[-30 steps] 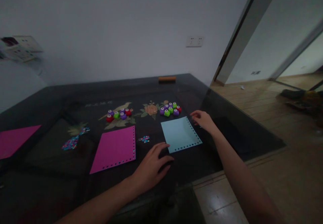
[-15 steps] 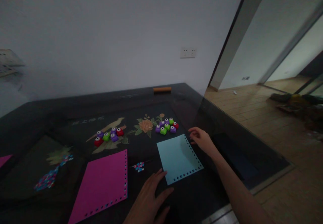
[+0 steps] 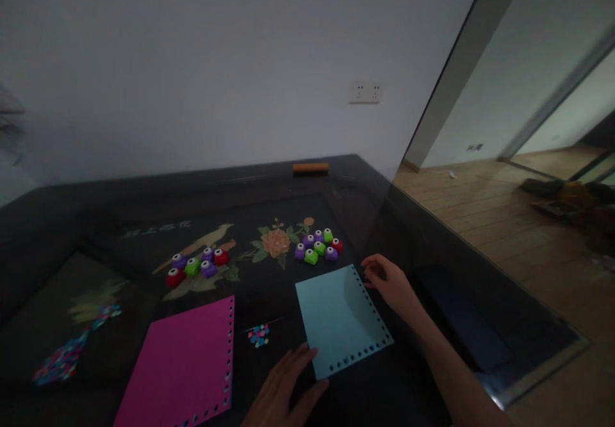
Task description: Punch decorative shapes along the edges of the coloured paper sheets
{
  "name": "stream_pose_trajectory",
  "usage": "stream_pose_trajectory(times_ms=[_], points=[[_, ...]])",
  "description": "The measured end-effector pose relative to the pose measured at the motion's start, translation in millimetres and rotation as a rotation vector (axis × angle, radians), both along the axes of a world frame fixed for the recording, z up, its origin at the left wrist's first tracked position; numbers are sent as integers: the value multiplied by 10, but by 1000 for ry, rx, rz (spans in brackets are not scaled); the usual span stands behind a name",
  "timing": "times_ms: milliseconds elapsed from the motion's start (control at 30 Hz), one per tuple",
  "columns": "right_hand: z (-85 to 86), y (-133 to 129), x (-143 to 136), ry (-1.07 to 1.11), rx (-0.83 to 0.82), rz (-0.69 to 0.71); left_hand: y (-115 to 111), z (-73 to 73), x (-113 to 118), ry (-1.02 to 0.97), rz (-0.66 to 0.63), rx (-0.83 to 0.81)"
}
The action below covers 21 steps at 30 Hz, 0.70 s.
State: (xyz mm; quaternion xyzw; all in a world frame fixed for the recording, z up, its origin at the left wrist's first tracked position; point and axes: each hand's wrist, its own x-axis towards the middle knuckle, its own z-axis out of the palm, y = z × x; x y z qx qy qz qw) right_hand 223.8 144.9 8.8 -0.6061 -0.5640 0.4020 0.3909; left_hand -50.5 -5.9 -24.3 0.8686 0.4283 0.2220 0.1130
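A light blue sheet (image 3: pixel 336 315) with small holes punched along its right and near edges lies flat on the dark table. My left hand (image 3: pixel 287 382) is at its lower left, open, thumb and fingers spread, fingertips touching the sheet's edge. Beside the upper right edge is my right hand (image 3: pixel 384 279), its fingers curled in; anything inside them is hidden. Just beyond the sheet sit several small one-eyed craft punches (image 3: pixel 318 246) in purple, green and red. Left of my left hand lies a small pile of punched paper bits (image 3: pixel 259 335).
A pink sheet (image 3: pixel 185 356) with punched edges lies at left. Behind it stand more craft punches (image 3: pixel 193 267). Blue and pink bits (image 3: pixel 65 358) are spread at far left. An orange-brown stick (image 3: pixel 311 168) lies by the back edge; a dark flat object (image 3: pixel 464 315) is right of my forearm.
The view has shifted a little, so the pink sheet and left-hand items sit further left and lower. My right hand stays curled by the blue sheet; my left still touches its edge.
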Motion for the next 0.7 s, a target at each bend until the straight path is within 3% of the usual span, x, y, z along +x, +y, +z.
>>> stream_pose_trajectory(times_ms=[367,500,700], points=[[-28,-1,23,26,-11,-21,0,-35,10,22,-18,-8],[-51,11,28,39,8,-11,-19,53,60,97,-82,40],[-32,-2,11,42,45,-1,-66,246,137,109,-84,-40]])
